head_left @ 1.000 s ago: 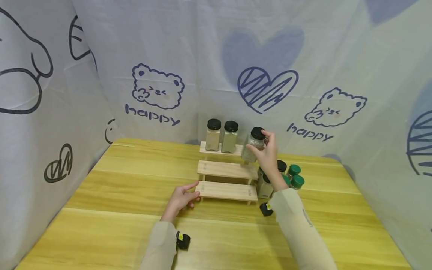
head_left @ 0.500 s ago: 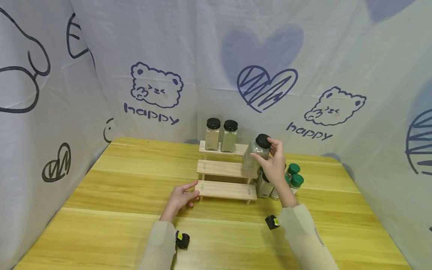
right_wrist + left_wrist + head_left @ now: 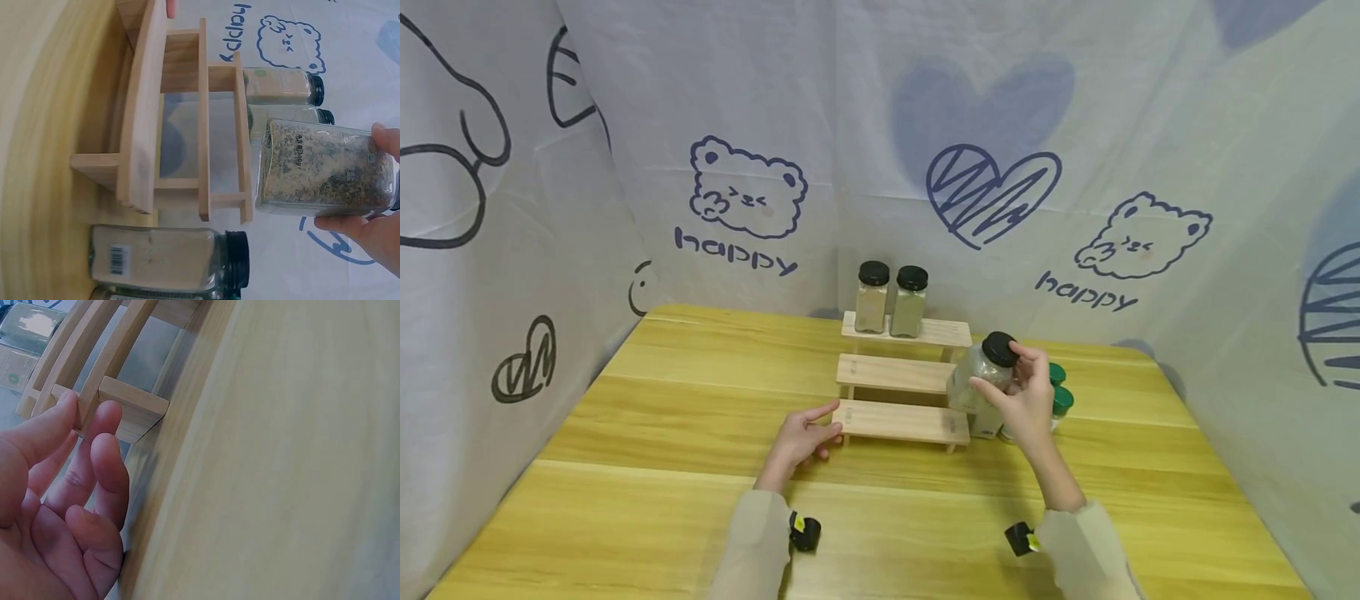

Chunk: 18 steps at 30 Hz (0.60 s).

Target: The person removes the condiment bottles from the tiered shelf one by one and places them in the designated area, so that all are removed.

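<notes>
Clear glass shows in the right hand (image 3: 1030, 400), which pinches one speckled jar (image 3: 972, 379) at its own width, across body and black lid (image 3: 999, 348). Right of frame centre, its long axis tilts, base lower left, toward the near end of a three-tier wooden rack (image 3: 901, 422). Farther off, the left hand (image 3: 799, 438) pinches the rack's front left corner. Upper centre, I count two standing jars (image 3: 908, 310); right, one pale jar (image 3: 175, 257), two green lids (image 3: 1062, 402)

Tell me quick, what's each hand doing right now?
Left hand: pinching the left end of the lowest wooden shelf.
Right hand: holding a tilted black-capped jar.
</notes>
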Tool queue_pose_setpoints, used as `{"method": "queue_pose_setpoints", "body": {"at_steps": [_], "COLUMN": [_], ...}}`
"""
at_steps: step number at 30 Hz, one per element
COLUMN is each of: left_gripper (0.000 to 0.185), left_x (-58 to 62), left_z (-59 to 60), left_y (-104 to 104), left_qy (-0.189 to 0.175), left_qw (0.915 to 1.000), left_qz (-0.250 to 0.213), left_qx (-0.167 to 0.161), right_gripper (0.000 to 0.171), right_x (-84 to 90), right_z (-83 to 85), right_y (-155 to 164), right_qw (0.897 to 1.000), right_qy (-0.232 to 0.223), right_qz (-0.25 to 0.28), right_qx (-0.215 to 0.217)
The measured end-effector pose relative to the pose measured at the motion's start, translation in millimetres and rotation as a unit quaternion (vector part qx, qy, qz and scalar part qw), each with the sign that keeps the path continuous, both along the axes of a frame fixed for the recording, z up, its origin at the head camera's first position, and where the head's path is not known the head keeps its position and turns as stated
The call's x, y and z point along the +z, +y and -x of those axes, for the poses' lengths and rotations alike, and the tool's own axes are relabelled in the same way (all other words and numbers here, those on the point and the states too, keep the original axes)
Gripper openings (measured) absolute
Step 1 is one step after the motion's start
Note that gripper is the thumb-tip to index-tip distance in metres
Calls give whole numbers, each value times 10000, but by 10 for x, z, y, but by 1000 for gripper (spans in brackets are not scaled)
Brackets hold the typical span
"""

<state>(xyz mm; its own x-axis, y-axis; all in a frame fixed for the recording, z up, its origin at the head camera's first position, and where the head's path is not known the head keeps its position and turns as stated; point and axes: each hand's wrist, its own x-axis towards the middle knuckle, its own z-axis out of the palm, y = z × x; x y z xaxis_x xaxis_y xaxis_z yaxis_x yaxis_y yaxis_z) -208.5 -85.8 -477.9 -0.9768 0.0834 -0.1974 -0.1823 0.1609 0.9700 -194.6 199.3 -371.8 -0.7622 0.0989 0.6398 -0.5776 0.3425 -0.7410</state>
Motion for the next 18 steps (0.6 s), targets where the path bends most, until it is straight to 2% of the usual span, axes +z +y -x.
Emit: {"method": "queue_pose_setpoints", "body": {"at_steps": [4, 12, 18], "left_gripper": [45, 45, 45], "left_x": [-5, -8, -11], "left_z": [3, 5, 13], "left_y": [-2, -1, 3], "left_qy": [-19, -32, -15], "left_qw": [10000, 10000, 10000], "left_qz": [-5, -47, -16], "left_qx": [-17, 14, 21], "right_gripper": [62, 64, 67], "right_x": [-59, -161, -258], "right_z": [-79, -230, -312], "right_y": [35, 100, 158], "right_qw": [9998, 9991, 9988], "right_qy": [175, 94, 255], "right_qz": [-6, 237, 184], "right_qx": [2, 340, 366]}}
